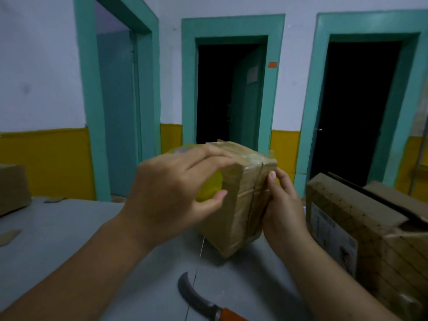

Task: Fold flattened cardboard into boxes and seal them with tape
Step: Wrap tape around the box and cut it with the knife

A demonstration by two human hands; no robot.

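A small cardboard box (245, 205) sits at the centre of the view, tilted over a grey table (69, 228), its lowest corner down at the tabletop; whether it fully rests there is unclear. Its faces are wrapped in glossy brown tape, and a dark seam runs down the near face. At nine o'clock of the box, the left hand (169, 193) grasps a yellow tape roll (209, 188) pressed against the box's side. The thumb curls beneath the roll and the fingers reach over it to the box's top edge. At three o'clock, the right hand (284, 209) grips the box's right side, fingers wrapped behind it and the thumb pressed on the near face just beside the seam. A thin strand (200, 253) hangs from under the box toward six o'clock, where a knife (201, 300) with a curved dark blade and an orange handle lies on the table. A larger carton (361, 223) with a printed label and open flaps stands near the right hand at four o'clock. Another carton (11, 188) sits at the table's far left at nine o'clock, with cardboard scraps (9, 236) near it. Three teal-framed doorways (231, 89) line the wall at twelve o'clock.
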